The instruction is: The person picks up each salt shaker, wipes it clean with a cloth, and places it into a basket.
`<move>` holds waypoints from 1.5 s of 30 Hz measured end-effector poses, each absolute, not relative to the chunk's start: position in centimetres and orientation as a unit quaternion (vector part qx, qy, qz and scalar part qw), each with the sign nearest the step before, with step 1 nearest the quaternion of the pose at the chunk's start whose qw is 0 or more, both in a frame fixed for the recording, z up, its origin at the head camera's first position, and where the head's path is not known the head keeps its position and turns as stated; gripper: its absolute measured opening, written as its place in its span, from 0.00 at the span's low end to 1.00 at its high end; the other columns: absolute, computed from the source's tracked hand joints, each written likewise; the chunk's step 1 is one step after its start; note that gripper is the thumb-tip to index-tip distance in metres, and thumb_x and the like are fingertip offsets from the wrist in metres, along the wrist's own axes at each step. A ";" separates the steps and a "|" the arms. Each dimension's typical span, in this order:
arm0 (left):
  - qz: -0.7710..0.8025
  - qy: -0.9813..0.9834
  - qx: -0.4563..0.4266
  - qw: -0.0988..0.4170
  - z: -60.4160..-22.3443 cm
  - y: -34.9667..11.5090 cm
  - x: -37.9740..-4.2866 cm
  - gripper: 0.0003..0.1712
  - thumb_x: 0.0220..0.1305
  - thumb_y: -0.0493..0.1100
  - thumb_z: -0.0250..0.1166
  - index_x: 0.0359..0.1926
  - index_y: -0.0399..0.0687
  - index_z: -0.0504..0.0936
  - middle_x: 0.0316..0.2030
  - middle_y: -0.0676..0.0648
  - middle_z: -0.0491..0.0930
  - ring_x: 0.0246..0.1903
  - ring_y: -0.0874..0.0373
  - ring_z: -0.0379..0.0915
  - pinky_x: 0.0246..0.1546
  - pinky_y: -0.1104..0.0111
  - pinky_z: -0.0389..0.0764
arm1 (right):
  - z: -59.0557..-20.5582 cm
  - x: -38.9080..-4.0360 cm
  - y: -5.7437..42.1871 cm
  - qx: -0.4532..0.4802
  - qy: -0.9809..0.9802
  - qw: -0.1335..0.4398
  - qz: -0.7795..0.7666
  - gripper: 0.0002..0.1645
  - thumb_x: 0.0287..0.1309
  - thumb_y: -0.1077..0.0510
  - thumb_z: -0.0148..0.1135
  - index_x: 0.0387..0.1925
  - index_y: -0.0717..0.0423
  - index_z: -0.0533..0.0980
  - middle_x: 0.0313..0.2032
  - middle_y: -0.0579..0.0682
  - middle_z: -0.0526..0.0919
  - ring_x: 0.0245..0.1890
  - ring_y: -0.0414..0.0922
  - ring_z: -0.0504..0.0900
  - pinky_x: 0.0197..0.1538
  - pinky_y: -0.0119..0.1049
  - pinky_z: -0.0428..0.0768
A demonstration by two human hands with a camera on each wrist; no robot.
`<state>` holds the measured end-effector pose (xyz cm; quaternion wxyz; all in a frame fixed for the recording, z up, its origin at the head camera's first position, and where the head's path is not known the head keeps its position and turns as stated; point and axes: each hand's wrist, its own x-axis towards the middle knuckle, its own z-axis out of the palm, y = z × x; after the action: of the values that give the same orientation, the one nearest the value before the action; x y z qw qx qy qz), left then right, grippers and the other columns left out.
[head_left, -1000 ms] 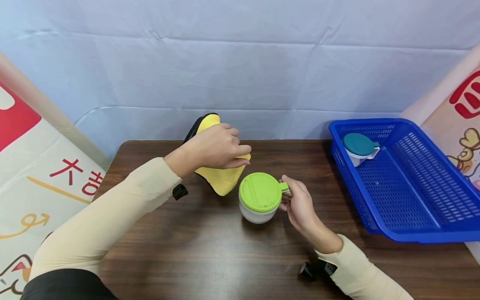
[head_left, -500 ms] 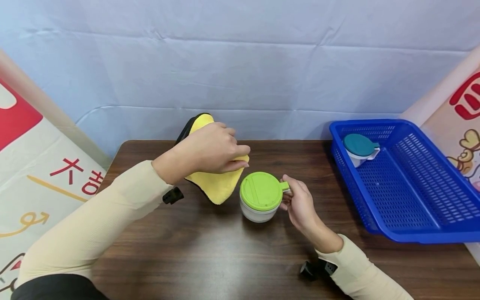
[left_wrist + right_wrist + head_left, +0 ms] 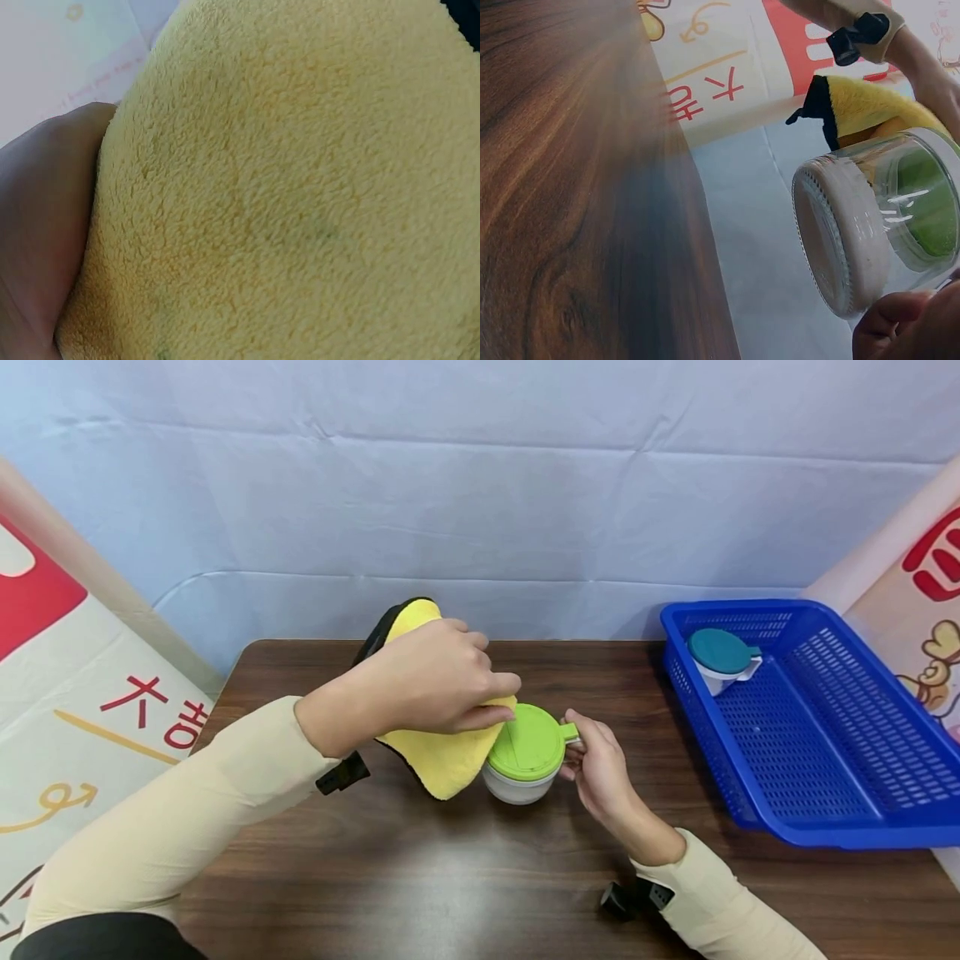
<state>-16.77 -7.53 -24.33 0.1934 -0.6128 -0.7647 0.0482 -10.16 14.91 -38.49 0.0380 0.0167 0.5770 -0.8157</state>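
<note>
My left hand (image 3: 438, 681) pinches a yellow plush cleaning cloth (image 3: 446, 764) with black edging. The cloth hangs down against the left side of a seasoning jar (image 3: 528, 756) and overlaps its bright green lid. By its side handle my right hand (image 3: 600, 768) grips this jar. In the right wrist view the clear glass jar (image 3: 847, 225) has its base showing, with a pale layer at the bottom. Yellow cloth pile (image 3: 285, 180) fills most of the left wrist view, the hand (image 3: 45, 232) at its left edge.
On the right of the brown wooden table (image 3: 450, 877) stands a blue perforated basket (image 3: 806, 831). A second jar with a teal lid (image 3: 718, 650) sits in its far left corner. Behind the table hangs a pale backdrop (image 3: 480, 510).
My left hand first draws the cloth slightly left, then moves right and down so the cloth meets the jar and its lid. My right hand and the jar stay almost still.
</note>
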 end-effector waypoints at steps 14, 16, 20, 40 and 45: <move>0.065 -0.744 -0.650 0.141 -24.1 -4.3 -15.2 0.16 0.74 0.57 0.57 0.39 0.54 0.83 0.16 0.55 0.73 0.22 0.54 0.69 0.27 0.63 0.71 | -38.6 -10.1 14.5 -0.001 0.583 0.045 -0.811 0.30 0.77 0.57 0.39 0.15 0.49 0.70 0.14 0.40 0.63 0.16 0.35 0.60 0.23 0.27 0.59; 0.071 -0.741 -0.654 0.133 -24.3 -3.7 -15.0 0.16 0.75 0.58 0.56 0.41 0.55 0.83 0.17 0.55 0.75 0.23 0.54 0.70 0.29 0.63 0.71 | -38.6 -10.1 14.5 -0.006 0.581 0.047 -0.813 0.31 0.77 0.57 0.39 0.14 0.48 0.70 0.14 0.40 0.64 0.16 0.35 0.61 0.23 0.27 0.59; 0.087 -0.739 -0.656 0.126 -24.7 -2.8 -14.6 0.16 0.75 0.58 0.55 0.38 0.55 0.82 0.16 0.55 0.74 0.22 0.55 0.67 0.29 0.64 0.71 | -38.5 -9.9 14.4 -0.021 0.577 0.042 -0.815 0.31 0.78 0.57 0.39 0.13 0.49 0.64 0.14 0.40 0.66 0.16 0.34 0.62 0.23 0.29 0.56; 0.093 -0.729 -0.663 0.142 -27.3 -2.4 -15.4 0.19 0.76 0.55 0.52 0.29 0.56 0.79 0.14 0.55 0.71 0.21 0.55 0.62 0.29 0.65 0.71 | -37.8 -9.5 14.3 -0.010 0.585 0.042 -0.810 0.31 0.77 0.57 0.40 0.12 0.50 0.67 0.16 0.42 0.71 0.16 0.35 0.65 0.22 0.25 0.61; 0.097 -0.718 -0.671 0.156 -27.4 -2.4 -15.7 0.19 0.77 0.55 0.51 0.30 0.58 0.80 0.15 0.55 0.72 0.22 0.54 0.66 0.31 0.65 0.71 | -38.0 -9.6 14.4 -0.021 0.585 0.044 -0.809 0.32 0.77 0.58 0.39 0.13 0.47 0.72 0.16 0.41 0.71 0.16 0.35 0.65 0.22 0.25 0.61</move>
<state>-15.66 -2.37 -27.38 0.1562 -0.6709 -0.7184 0.0967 -9.61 14.40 -38.03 0.0441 -0.0208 0.5854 -0.8093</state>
